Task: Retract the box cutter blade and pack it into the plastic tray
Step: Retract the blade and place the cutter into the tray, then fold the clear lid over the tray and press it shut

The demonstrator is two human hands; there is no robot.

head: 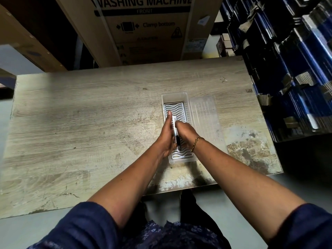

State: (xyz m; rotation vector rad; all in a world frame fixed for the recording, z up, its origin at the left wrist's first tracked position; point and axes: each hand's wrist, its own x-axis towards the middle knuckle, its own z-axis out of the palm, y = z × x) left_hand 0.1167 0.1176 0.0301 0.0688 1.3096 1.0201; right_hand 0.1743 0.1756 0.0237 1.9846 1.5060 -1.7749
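Note:
A clear plastic tray (pixel 175 97) with a white wavy-slotted insert lies lengthwise on the wooden table. Over its middle I hold the box cutter (pixel 175 131), a slim white body with a black part near its lower end. It runs along the tray, just above or on the insert. My left hand (pixel 166 136) presses along its left side with fingers stretched forward. My right hand (pixel 185 132), with a gold chain at the wrist, grips it from the right. Whether the blade is out is hidden by my fingers.
The tray's clear lid (pixel 206 119) lies flat right beside the tray. A big washing machine carton (pixel 143 29) stands behind the table. Stacked dark blue boxes (pixel 296 60) crowd the table's right edge. The tabletop (pixel 80 114) is worn, with peeled patches at the front right.

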